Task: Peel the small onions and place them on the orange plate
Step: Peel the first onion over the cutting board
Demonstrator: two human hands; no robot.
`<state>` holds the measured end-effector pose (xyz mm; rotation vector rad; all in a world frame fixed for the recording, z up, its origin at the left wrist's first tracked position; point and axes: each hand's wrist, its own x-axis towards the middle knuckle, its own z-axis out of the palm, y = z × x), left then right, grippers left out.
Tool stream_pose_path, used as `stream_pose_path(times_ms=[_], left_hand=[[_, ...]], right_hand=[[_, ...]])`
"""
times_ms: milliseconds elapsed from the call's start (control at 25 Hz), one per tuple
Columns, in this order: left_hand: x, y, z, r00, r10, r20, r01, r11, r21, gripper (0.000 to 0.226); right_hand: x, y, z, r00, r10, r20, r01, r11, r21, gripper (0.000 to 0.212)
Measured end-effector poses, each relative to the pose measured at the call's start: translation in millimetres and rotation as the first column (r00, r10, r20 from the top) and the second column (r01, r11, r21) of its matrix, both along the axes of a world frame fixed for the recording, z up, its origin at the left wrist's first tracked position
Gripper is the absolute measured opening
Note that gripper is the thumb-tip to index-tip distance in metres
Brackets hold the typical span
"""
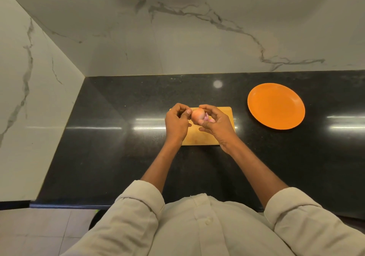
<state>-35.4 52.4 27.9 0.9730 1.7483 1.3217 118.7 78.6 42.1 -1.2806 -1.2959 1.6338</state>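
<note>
Holding a small round tan-skinned onion (198, 116) between both hands above the light wooden cutting board (199, 137). Right hand (215, 124) curls round its right side; left hand (176, 122) pinches at its left side, thumb tip on the skin. Round orange plate (276, 105) sits bare, well apart to the right, nearer the right hand. Purple bits by the right fingers, unclear what.

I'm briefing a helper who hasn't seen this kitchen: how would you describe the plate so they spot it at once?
Start at the black counter under the marble wall. To the right of the wooden board, where both hands work on an onion, lies a round plate, flat on the counter and apart from the board. It is the only bright orange thing there, and nothing lies on it.
</note>
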Motion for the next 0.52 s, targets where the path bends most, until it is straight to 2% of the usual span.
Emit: stream_pose_path(times_ms=[280,400,520], left_hand=[[1.7,3.6,-8.7,1.0,-0.006,0.009,0.006,0.999,-0.032,0.018],[0.1,-1.4,-3.1,0.988,-0.018,0.15,0.019,1.0,-0.008,0.017],[2.6,-8.3,-2.6,0.986,-0.022,0.168,0.022,1.0,0.002,0.007]], right_hand=[[1.4,1.4,-2.3,0.967,-0.041,-0.253,-0.025,0.968,-0.251,0.051],[1.8,3.1,-2.9,0.986,-0.064,-0.156,0.032,0.98,-0.197,0.054],[-1.9,1.8,-1.4,0.997,-0.067,0.028,0.069,0.995,-0.073,0.058]])
